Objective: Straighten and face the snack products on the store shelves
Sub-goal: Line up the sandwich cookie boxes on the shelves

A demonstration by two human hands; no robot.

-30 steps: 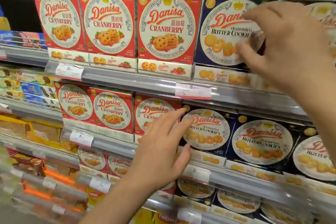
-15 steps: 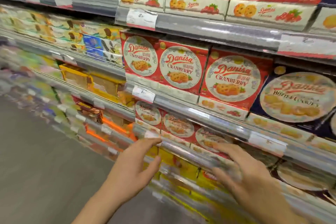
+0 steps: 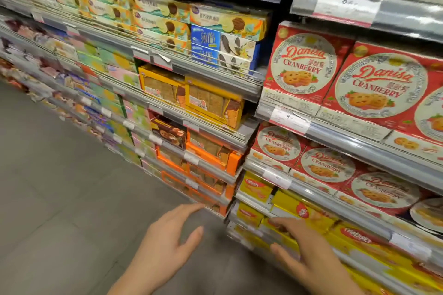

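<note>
Yellow boxes (image 3: 285, 201) lie at the right grip (image 3: 309, 249), fingers spread.

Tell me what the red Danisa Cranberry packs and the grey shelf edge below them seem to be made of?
Danisa Cranberry packs: seemingly printed cardboard boxes, semi-gloss, judging by their flat faces and sharp folded corners; a tin inside cannot be ruled out. Shelf edge: looks like grey metal behind a clear glossy plastic strip, given its bright streaked glare.
</note>
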